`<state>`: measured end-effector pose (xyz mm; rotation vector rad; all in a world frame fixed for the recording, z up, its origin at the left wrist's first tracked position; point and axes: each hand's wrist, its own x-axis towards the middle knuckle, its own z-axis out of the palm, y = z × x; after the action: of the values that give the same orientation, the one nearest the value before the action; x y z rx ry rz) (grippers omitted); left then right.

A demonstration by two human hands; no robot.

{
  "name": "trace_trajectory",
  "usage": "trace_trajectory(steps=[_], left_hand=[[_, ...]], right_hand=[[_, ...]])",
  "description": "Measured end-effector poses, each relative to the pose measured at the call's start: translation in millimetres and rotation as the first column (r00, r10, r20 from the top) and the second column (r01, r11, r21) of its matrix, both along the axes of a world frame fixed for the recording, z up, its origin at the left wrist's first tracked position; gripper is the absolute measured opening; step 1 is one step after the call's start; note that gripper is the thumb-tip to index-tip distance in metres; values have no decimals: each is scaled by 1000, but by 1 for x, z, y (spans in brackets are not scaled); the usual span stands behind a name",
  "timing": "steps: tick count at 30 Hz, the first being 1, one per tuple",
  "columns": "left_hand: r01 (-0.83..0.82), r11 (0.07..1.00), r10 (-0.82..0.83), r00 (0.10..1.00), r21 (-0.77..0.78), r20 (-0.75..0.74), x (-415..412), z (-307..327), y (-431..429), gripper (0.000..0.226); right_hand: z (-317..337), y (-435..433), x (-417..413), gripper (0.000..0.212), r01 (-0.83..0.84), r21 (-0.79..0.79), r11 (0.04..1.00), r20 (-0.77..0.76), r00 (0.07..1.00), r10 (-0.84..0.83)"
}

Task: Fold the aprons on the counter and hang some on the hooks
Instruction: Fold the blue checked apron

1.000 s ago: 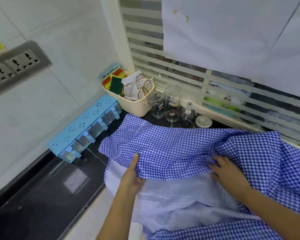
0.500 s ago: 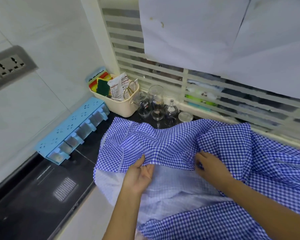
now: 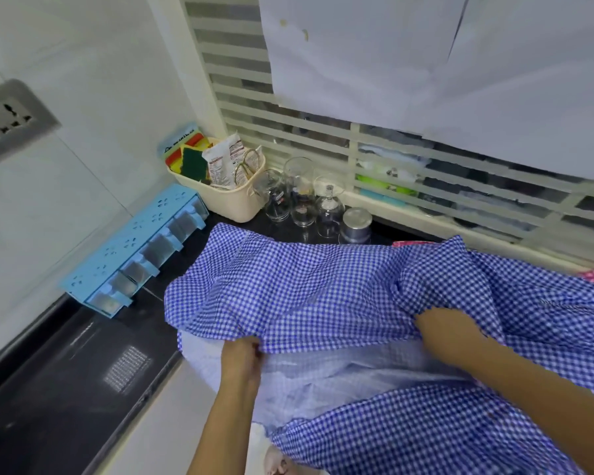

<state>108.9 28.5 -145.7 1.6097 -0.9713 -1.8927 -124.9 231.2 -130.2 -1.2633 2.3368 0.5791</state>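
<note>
On the black counter (image 3: 66,389), the blue checked apron (image 3: 323,289) lies in front of the beige basket (image 3: 234,204), its folded edge running left to right. The left hand (image 3: 242,354) pinches this edge nearer the basket; the right hand (image 3: 446,334) grips it farther away.

Your left hand (image 3: 242,354) and your right hand (image 3: 443,332) were bare. Your left forearm (image 3: 220,430) and your right forearm (image 3: 542,385) were bare as well, right to the picture's lower edge, both slender and smooth; your fingertips were mostly hidden.
</note>
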Motion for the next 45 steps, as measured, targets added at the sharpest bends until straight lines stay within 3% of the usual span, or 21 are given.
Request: trace_trajectory(steps=[1, 2, 3, 5, 6, 7, 9, 13, 16, 18, 21, 25, 27, 29, 31, 33, 36, 41, 42, 44, 45], left_hand=[[203, 978, -187, 954, -44, 236, 6, -7, -1, 32], [440, 898, -387, 815, -24, 431, 12, -8, -1, 35], [661, 747, -583, 606, 64, 541, 18, -6, -4, 36], [865, 386, -831, 175, 322, 528, 25, 11, -17, 28], [864, 287, -880, 67, 414, 470, 27, 26, -26, 23], [853, 254, -894, 28, 456, 447, 28, 40, -37, 24], [860, 324, -844, 74, 395, 531, 28, 61, -69, 30], [779, 626, -571, 447, 14, 689, 19, 69, -135, 31], [769, 627, -424, 467, -120, 776, 6, 55, -165, 51], [749, 644, -378, 491, -158, 785, -2, 40, -177, 64], [617, 771, -287, 558, -157, 779, -3, 12, -195, 86], [491, 871, -255, 512, -36, 821, 8, -20, -208, 102], [501, 865, -271, 425, 25, 864, 15, -31, -206, 96], [530, 848, -254, 400, 3, 881, 18, -36, -202, 80], [553, 812, -156, 511, -184, 845, 16, -25, -196, 52], [491, 767, -60, 697, -414, 715, 11, -4, -182, 31], [399, 747, 29, 780, -533, 625, 11, 32, -166, 25], [430, 636, 198, 711, -641, 674, 44, 68, -147, 22], [406, 649, 184, 737, -643, 650, 47, 71, -145, 25], [358, 778, 52, 782, -516, 621, 52, 70, -144, 25], [418, 833, -82, 741, -362, 666, 54, 68, -142, 25]], right_hand=[[4, -1, 2, 24, -28, 117, 993, 61, 998, 21], [8, -3, 3, 20, -62, 231, 971, 120, 992, 34], [11, -8, 2, 14, -85, 341, 936, 178, 984, 25], [25, -20, 1, 9, -117, 461, 879, 271, 963, -14], [34, -26, -1, 17, -108, 452, 885, 286, 958, -29], [44, -34, -5, 23, -85, 405, 910, 265, 964, -29], [59, -48, -13, 31, -19, 213, 977, 130, 991, -9], [59, -83, -33, 20, 124, -229, 965, 86, 991, -107], [41, -109, -47, 35, 274, -373, 887, 180, 959, -220], [22, -121, -54, 48, 369, -367, 854, 235, 925, -298], [-7, -125, -56, 69, 448, -293, 845, 269, 886, -377], [-32, -124, -59, 78, 493, -320, 809, 267, 866, -422], [-39, -123, -66, 88, 480, -274, 834, 247, 873, -421], [-46, -120, -75, 101, 459, -185, 869, 269, 874, -405], [-52, -121, -84, 111, 441, -135, 887, 297, 872, -389], [-57, -120, -93, 115, 422, -144, 895, 291, 883, -369], [-59, -121, -98, 107, 404, -168, 899, 278, 895, -350], [-61, -122, -106, 66, 377, -252, 891, 227, 918, -324], [-60, -122, -107, 50, 361, -271, 892, 206, 927, -312], [-53, -119, -114, 9, 336, -311, 889, 139, 941, -307], [-49, -118, -118, 12, 336, -325, 884, 101, 942, -320]])
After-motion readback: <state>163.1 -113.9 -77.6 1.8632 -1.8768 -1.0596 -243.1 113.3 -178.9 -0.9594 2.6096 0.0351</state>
